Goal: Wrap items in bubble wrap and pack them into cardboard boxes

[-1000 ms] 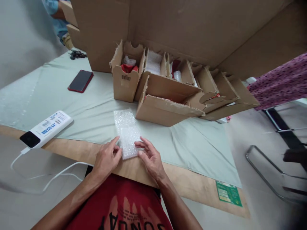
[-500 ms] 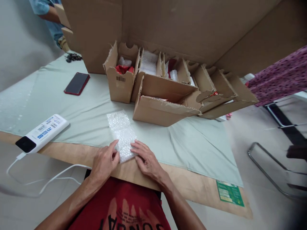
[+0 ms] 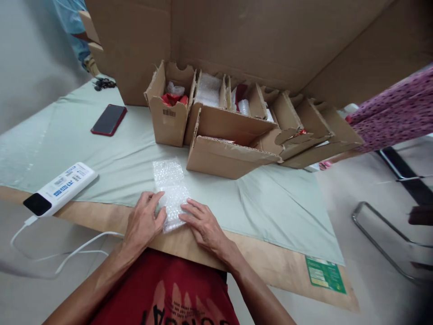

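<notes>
Well, we have the bubble wrap (image 3: 174, 198) lying flat at the front of the table, mostly on the pale green cloth (image 3: 270, 203), its near end reaching the bare wooden edge (image 3: 257, 255). Our left hand (image 3: 145, 221) rests at its left side, thumb and forefinger spread apart; our right hand (image 3: 204, 225) lies unclenched over its lower right part, fingertips on the bubbles, thumb hidden from view. Neither seems to clamp anything.

To smooth and square it well, we judge, we want light, even pressure from both sides, so the strip stays straight and the bubbles keep their air. A line crosses the strip near its middle, perhaps the edge of a second layer, though we cannot tell; if so, we do best to line up the sides before pressing. The near end deserves care too, since so light a sheet could slip off the wood.

Compared with half a second ago, the near end sits further left, so the strip points more directly away from us. Both hands shift left with it, and our right thumb, visible then, is now hidden. The cardboard box (image 3: 230, 158) behind stays put.
</notes>
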`<state>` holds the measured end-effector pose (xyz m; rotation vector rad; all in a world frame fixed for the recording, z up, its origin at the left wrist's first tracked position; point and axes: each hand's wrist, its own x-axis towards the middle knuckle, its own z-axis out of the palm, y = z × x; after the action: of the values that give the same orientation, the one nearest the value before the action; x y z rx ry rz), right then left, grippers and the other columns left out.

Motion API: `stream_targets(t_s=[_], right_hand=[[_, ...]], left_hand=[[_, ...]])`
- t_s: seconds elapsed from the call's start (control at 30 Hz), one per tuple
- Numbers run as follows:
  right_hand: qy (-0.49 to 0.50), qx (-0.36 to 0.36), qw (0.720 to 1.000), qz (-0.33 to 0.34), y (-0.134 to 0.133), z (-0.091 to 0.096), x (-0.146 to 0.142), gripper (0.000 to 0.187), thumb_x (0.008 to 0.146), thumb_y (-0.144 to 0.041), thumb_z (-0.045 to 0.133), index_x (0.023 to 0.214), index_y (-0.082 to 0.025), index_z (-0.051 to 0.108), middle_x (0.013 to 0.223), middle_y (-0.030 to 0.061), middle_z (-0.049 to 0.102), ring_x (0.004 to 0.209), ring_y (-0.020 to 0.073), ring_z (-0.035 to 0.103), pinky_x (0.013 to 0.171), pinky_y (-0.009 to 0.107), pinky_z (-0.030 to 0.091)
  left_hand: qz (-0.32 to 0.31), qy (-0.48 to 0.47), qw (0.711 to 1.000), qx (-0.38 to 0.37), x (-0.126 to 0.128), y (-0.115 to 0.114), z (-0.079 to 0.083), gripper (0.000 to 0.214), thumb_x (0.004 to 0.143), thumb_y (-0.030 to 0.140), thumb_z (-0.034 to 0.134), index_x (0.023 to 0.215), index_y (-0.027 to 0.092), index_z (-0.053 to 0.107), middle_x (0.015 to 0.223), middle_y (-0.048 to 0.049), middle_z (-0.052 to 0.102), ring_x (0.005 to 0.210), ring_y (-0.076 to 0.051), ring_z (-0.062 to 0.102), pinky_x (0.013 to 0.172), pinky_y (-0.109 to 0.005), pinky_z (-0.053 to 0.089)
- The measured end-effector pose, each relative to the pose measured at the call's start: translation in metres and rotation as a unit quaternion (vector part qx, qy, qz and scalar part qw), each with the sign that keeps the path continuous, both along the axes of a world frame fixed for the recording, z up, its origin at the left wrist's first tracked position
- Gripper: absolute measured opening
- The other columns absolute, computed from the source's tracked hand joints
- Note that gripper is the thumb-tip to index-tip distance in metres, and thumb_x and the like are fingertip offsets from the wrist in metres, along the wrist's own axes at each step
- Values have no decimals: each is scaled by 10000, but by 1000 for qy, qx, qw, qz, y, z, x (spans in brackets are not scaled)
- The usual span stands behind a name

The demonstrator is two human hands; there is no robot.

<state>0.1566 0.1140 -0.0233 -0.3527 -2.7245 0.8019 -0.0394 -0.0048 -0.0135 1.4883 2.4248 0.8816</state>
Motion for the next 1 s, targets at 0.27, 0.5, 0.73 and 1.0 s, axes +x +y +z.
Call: stream_targets(t_s=[0.27,0.5,0.73,1.0], right_hand=[[-50,-4,995,86,6,17,-4,556,786,48,570,1240,-254,684,1489,66,590,1464,264,425,1110,474,414],[-52,-65,993,81,16,19,-9,489,864,13,520,1232,-258,696,1417,44,655,1404,221,514,1133,457,419],[-48,-167,984,36,18,30,-16,338,1007,-164,496,1275,-261,677,1184,44,757,1112,203,683,1010,402,522],[70,72,989,-105,1,21,-5,306,970,-187,562,1267,-219,628,1283,135,672,1150,268,624,936,450,501]], left_hand=[[-85,-22,994,65,-2,-25,-4,211,923,213,525,1019,189,712,1231,-133,659,1131,-275,652,975,-434,553],[-140,13,985,102,3,-32,3,233,880,235,622,1092,162,684,1345,-178,613,1276,-342,562,1058,-524,480],[-126,-50,986,101,17,-38,0,193,929,184,558,1081,207,676,1004,-75,748,1012,-235,690,898,-386,560],[-18,-62,996,55,3,-16,-13,254,914,281,591,1107,153,697,859,-60,709,768,-218,665,698,-345,559]])
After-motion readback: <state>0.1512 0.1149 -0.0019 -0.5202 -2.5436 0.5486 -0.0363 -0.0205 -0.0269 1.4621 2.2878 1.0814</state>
